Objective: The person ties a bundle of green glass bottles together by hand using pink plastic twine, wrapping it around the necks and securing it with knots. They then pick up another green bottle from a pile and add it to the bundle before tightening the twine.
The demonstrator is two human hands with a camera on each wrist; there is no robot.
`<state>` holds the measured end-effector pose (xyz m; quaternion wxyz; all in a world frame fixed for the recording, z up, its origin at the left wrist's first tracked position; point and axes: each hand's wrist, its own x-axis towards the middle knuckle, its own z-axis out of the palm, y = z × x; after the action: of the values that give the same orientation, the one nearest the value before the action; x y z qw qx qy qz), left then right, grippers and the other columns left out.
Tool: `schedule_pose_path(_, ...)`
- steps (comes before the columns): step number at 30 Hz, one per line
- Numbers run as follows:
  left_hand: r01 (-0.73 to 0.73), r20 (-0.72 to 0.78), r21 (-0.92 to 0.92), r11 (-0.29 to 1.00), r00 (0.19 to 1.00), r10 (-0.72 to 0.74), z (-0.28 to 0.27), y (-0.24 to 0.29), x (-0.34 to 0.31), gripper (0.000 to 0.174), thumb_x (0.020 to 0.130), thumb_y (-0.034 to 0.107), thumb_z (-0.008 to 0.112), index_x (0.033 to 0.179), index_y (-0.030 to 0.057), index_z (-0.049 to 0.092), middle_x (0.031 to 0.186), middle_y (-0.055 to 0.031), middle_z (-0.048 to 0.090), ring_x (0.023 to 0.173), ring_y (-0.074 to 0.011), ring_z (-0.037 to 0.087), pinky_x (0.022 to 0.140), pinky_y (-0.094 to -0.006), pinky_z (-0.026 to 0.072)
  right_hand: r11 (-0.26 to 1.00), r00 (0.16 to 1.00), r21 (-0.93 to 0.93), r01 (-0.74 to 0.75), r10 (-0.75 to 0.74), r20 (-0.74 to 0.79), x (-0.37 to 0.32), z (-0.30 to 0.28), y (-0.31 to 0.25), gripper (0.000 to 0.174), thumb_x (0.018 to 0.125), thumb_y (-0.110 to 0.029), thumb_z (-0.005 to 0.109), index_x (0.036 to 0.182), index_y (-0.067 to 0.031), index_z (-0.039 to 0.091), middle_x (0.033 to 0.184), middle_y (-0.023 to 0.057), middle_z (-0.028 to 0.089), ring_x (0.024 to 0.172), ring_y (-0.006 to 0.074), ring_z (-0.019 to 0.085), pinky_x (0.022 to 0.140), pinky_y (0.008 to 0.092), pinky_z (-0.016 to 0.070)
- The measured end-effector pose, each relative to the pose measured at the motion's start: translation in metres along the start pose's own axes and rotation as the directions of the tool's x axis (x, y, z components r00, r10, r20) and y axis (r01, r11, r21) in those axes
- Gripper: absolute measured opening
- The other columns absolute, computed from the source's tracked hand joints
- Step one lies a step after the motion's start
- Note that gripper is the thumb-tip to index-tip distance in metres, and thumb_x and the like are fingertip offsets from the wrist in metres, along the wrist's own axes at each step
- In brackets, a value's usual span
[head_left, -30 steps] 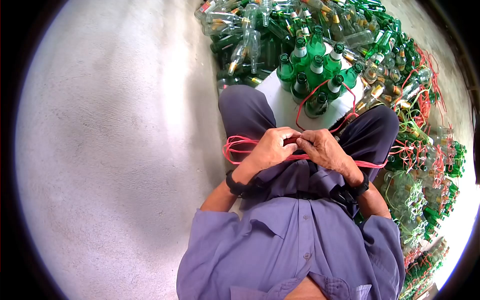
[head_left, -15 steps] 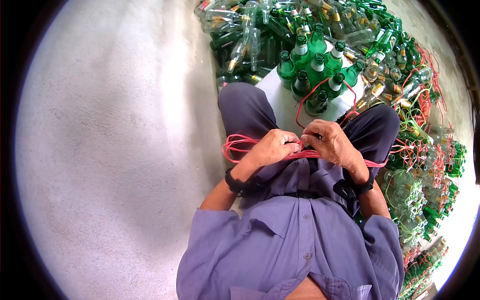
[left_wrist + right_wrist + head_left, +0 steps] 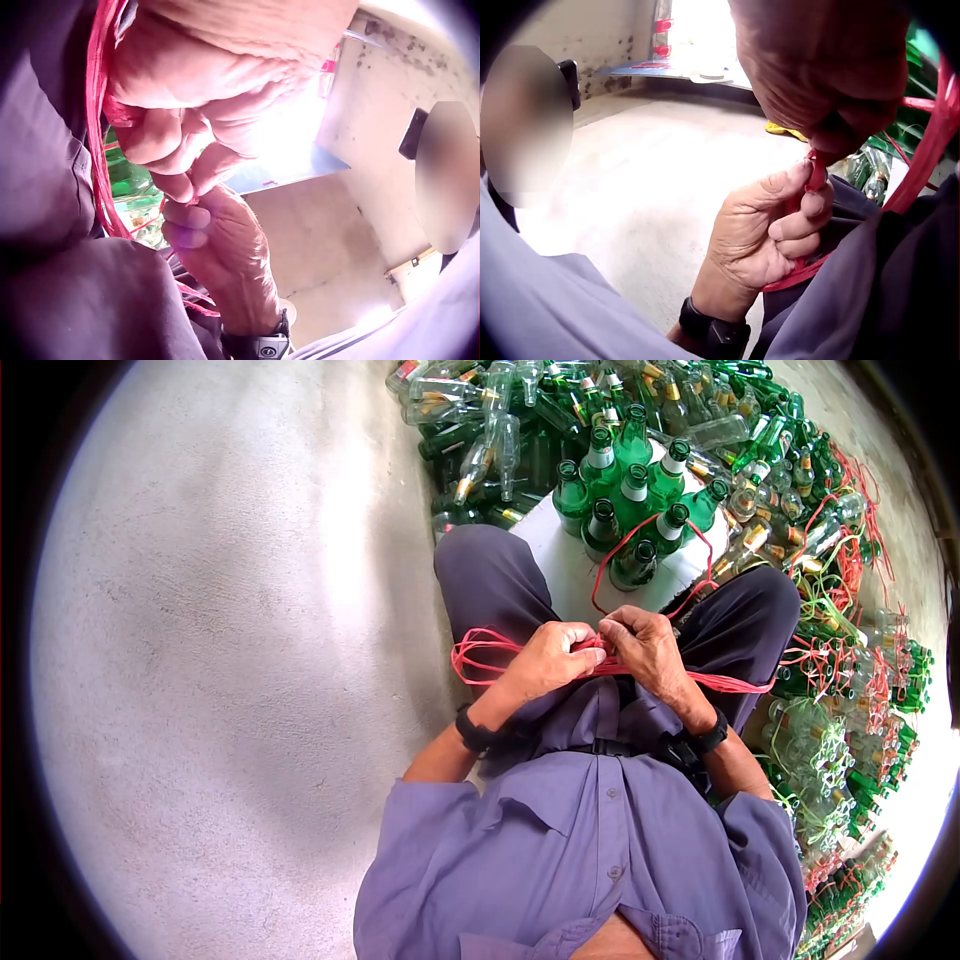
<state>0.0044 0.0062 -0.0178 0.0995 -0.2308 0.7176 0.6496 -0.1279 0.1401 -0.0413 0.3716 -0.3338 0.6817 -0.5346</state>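
In the head view, both hands meet over the lap at a bundle of red plastic twine (image 3: 735, 683). My left hand (image 3: 555, 660) grips strands of it with curled fingers. A short red piece stands pinched between its thumb and forefinger in the right wrist view. The right hand (image 3: 648, 650) has its fingertips right at that pinch, thumb and fingers drawn together on the twine; its grip is partly hidden. Just beyond the hands, several upright green bottles (image 3: 632, 505) stand grouped on a white board (image 3: 572, 588). A red twine loop (image 3: 600, 575) arches in front of them.
Loose green and clear bottles (image 3: 490, 455) are heaped behind the board. Bundles of bottles tied with red and green twine (image 3: 830, 750) line the right side. Bare concrete floor (image 3: 230, 660) spreads to the left. The person's bent knees (image 3: 490, 575) flank the board.
The right hand lifted a little away from the left, then came back to its fingertips. The bundle shifted slightly on the lap; the bottles stayed in place.
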Motion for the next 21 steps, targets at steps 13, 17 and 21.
schedule_pose_path(13, -0.248, -0.396, 0.186, 0.951, 0.867, 0.304, 0.026, -0.004, -0.003, 0.019, 0.082, -0.003, 0.060, 0.100, -0.0030, 0.055, 0.085, -0.0174, 0.069, 0.078, -0.0237, 0.070, 0.072, -0.0322, 0.0542, 0.864, 0.923, 0.324, -0.386, 0.365, 0.126, 0.001, 0.003, -0.003, 0.025, 0.095, -0.020, 0.060, 0.086, 0.0016, 0.067, 0.063, -0.0015, 0.057, 0.051, 0.0038, 0.046, 0.046, 0.0200, 0.0351)
schedule_pose_path(17, -0.389, -0.376, 0.312, 0.867, 0.787, 0.489, 0.026, -0.010, -0.001, 0.021, 0.082, -0.008, 0.059, 0.102, -0.0013, 0.054, 0.080, -0.0180, 0.066, 0.072, -0.0298, 0.069, 0.064, -0.0358, 0.0531, 0.852, 0.902, 0.300, -0.429, 0.384, 0.197, 0.003, 0.002, 0.007, 0.028, 0.092, -0.023, 0.061, 0.075, -0.0007, 0.063, 0.064, -0.0007, 0.057, 0.052, 0.0052, 0.046, 0.046, 0.0216, 0.0343)
schedule_pose_path(21, -0.304, -0.404, 0.348, 0.887, 0.805, 0.434, 0.024, -0.018, -0.001, 0.016, 0.083, -0.006, 0.058, 0.099, -0.0037, 0.059, 0.085, -0.0164, 0.070, 0.078, -0.0233, 0.071, 0.069, -0.0306, 0.0544, 0.837, 0.880, 0.287, -0.467, 0.408, 0.243, 0.003, 0.000, 0.003, 0.030, 0.090, -0.024, 0.063, 0.071, -0.0018, 0.061, 0.064, -0.0005, 0.056, 0.053, 0.0059, 0.046, 0.046, 0.0225, 0.0342)
